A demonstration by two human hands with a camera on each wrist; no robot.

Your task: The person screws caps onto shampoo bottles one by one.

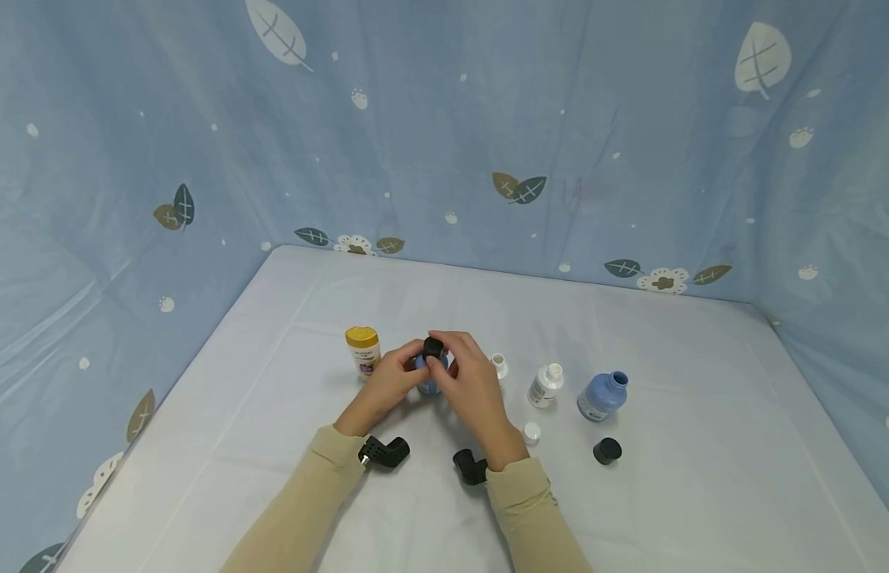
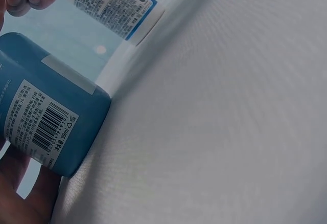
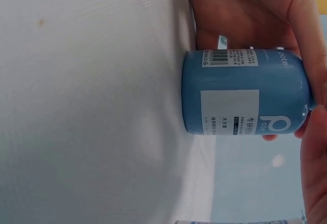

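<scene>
Beige sleeves (image 1: 294, 509) lying nearest us, we are noting the left hand (image 1: 387, 382) gripping the blue bottle (image 3: 245, 93) with curled fingers, presumably steadying it upright on the white table (image 1: 673, 350), while the right hand (image 1: 474, 386) is pinching the black cap (image 1: 433, 347) over its mouth

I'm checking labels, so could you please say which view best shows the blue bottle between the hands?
The right wrist view: the blue bottle shows large, front label facing the camera. The left wrist view shows its barcode side, cropped; the head view shows it small, partly covered by the left hand and right hand.
</scene>
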